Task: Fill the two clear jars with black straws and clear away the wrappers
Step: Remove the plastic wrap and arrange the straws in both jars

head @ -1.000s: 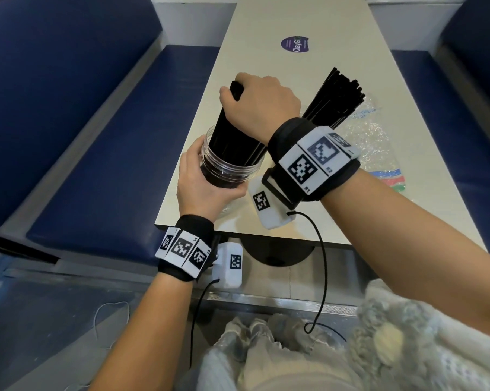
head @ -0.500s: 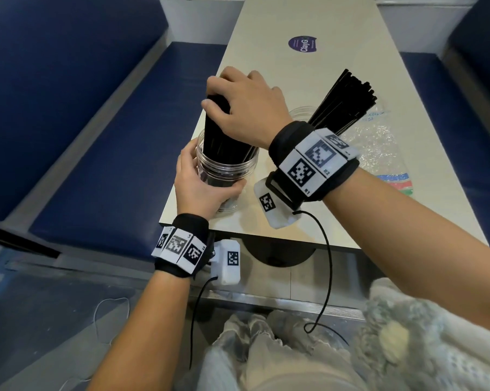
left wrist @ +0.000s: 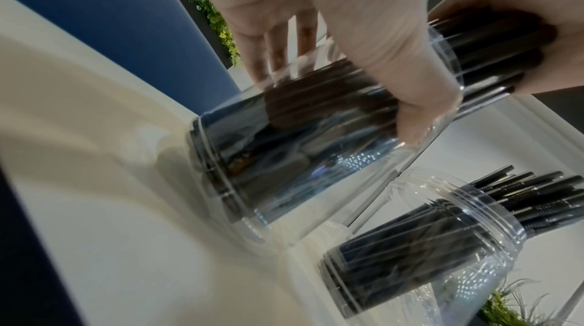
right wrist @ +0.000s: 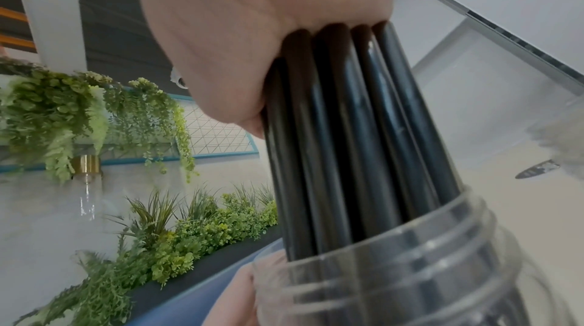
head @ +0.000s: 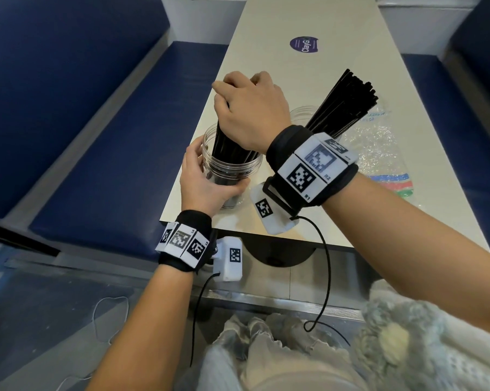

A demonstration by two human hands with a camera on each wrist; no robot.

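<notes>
A clear jar (head: pixel 230 170) stands near the table's front left corner with a bundle of black straws (head: pixel 224 136) upright in it. My left hand (head: pixel 207 179) grips the jar's side; the left wrist view shows my thumb (left wrist: pixel 395 69) across the jar (left wrist: pixel 300 156). My right hand (head: pixel 245 105) grips the top of the bundle, and the right wrist view shows the straws (right wrist: pixel 347 144) running down into the jar mouth (right wrist: pixel 411 269). A second jar (left wrist: pixel 426 244) behind it holds leaning straws (head: pixel 344 105). A clear wrapper (head: pixel 379 156) lies to the right.
The cream table (head: pixel 294 77) carries a purple sticker (head: pixel 304 45) further back. Blue benches run along the left (head: pixel 111 136) and right (head: pixel 469 114) sides. The near jar sits close to the table's front edge (head: pixel 238 230).
My right hand has shifted the straw tops to the left and away from me, and its fingers now spread over them. The left hand has stayed on the jar.
</notes>
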